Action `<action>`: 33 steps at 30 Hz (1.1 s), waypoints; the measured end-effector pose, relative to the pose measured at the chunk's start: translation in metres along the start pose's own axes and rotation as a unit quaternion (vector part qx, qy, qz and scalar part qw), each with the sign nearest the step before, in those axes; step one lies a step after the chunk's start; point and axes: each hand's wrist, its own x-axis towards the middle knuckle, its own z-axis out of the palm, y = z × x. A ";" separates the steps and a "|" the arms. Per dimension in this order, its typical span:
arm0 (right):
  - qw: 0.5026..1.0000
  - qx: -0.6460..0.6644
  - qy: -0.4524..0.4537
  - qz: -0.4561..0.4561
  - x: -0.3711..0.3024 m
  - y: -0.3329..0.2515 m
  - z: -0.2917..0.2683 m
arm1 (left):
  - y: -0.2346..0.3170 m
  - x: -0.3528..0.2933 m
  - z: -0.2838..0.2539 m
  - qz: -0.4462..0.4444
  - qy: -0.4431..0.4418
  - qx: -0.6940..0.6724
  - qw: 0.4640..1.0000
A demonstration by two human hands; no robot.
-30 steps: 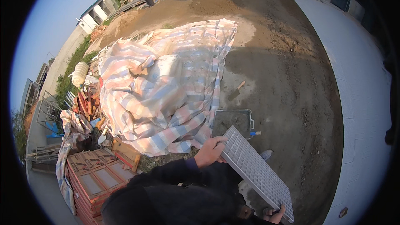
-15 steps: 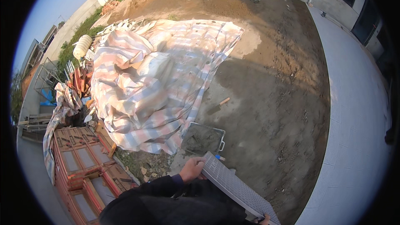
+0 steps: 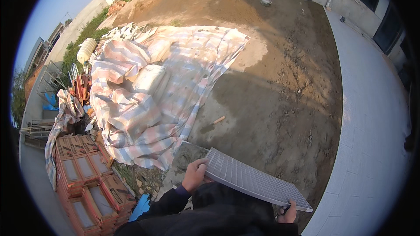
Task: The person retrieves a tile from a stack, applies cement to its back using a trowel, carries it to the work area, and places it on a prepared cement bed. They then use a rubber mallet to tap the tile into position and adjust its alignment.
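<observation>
A large grey tile (image 3: pixel 258 180) with a grid-patterned face is held tilted between my two hands, low in the picture. My left hand (image 3: pixel 194 175) is closed around its near-left end, thumb over the edge. At the far-right corner, my right hand (image 3: pixel 287 213) grips the lower edge; some of its fingers are hidden beneath. Just beyond the left end sits a tub (image 3: pixel 195 145) of grey mortar, partly covered by the tile and my left hand. A trowel with a wooden handle (image 3: pixel 219 119) lies on the damp ground ahead.
A striped tarp (image 3: pixel 131 124) with a white sack (image 3: pixel 149 78) on it spreads across the left. Stacked tile cartons (image 3: pixel 89 170) stand lower left, near a blue object (image 3: pixel 140 208). Bare sandy ground (image 3: pixel 280 118) fills the middle; a pale paved strip (image 3: pixel 363 148) runs along the right by the building.
The tile has risen in view and swung flatter, showing more of its gridded face. My right hand has come further into sight. The whole view has shifted slightly, and a blue object now appears lower left.
</observation>
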 end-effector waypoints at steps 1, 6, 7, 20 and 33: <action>1.000 0.003 -0.007 -0.003 0.007 -0.020 0.018 | 0.009 0.011 0.010 -0.011 0.012 -0.036 0.999; 0.996 -0.066 -0.031 -0.045 0.077 -0.093 0.117 | 0.044 0.085 0.045 -0.033 0.059 -0.100 0.993; 0.996 -0.067 -0.038 -0.039 0.092 -0.104 0.137 | 0.049 0.106 0.048 -0.039 0.067 -0.096 0.992; 0.996 -0.081 -0.024 0.004 0.227 -0.264 0.450 | 0.224 0.411 0.085 -0.058 0.107 -0.095 0.988; 0.988 -0.114 -0.092 0.040 0.434 -0.478 0.755 | 0.405 0.711 0.200 -0.020 0.175 -0.097 0.980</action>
